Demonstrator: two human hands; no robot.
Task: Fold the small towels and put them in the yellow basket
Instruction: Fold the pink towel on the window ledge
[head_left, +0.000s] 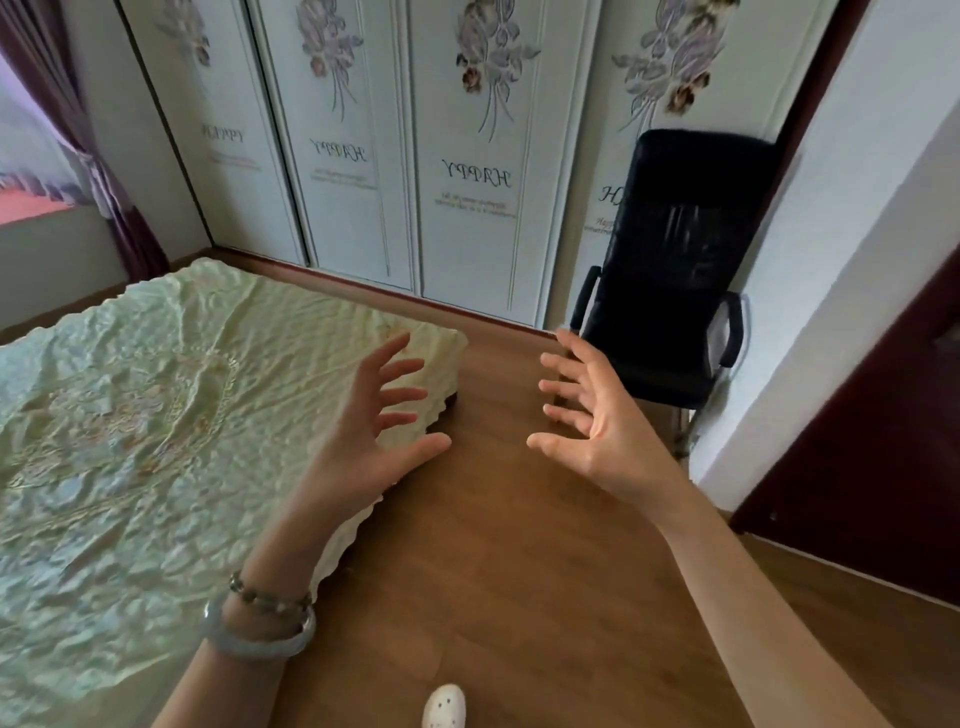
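No small towel and no yellow basket are in view. My left hand (371, 431) is raised over the near corner of the bed, fingers spread, palm facing right, holding nothing. My right hand (597, 415) is raised over the wooden floor, fingers spread, palm facing left, also holding nothing. The two palms face each other about a hand's width apart. Two bracelets sit on my left wrist.
A bed with a wrinkled pale green cover (156, 426) fills the left. A black office chair (680, 270) stands at the back right against white wardrobe doors (467, 156). Wooden floor (519, 571) lies between. A dark door (883, 467) is at right. A white shoe tip (444, 706) shows below.
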